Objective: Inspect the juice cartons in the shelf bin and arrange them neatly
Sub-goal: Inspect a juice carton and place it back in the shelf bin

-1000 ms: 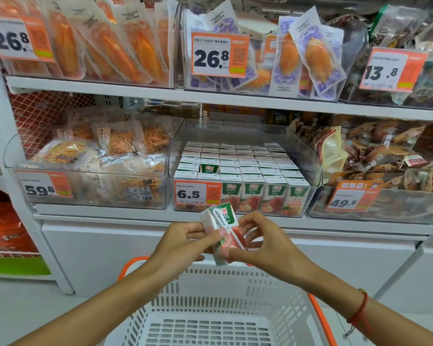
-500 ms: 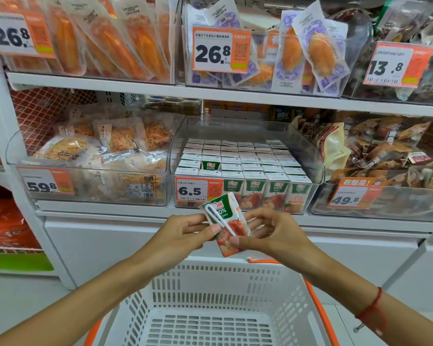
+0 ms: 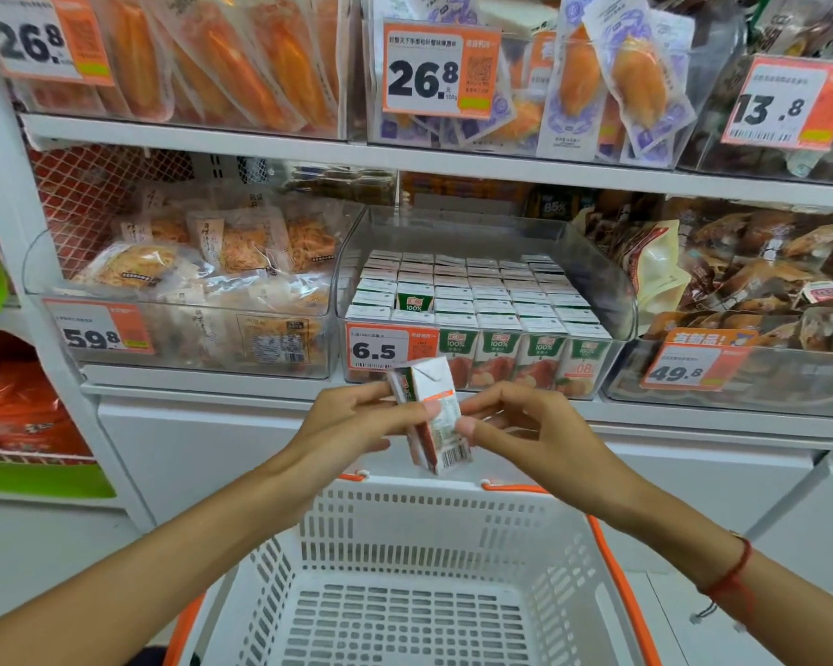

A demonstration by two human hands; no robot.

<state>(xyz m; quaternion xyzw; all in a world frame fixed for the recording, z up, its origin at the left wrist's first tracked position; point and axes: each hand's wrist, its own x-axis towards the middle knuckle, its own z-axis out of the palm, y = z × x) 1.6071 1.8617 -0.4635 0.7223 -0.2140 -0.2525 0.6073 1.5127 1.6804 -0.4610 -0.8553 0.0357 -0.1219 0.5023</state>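
A juice carton (image 3: 436,420) is held at frame centre, in front of the shelf bin (image 3: 611,300).
Its white barcode side is shown; its long axis is near upright, top tilted left. It is pinched between the left hand (image 3: 357,425) and right hand (image 3: 520,425), above a white basket (image 3: 453,511). Rows of cartons (image 3: 477,300) are packed upright in the bin.

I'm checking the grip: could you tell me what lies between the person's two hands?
In the head view, a single juice carton lies between them, tilted, barcode side facing the camera. The left hand and right hand each pinch it, above the white basket.
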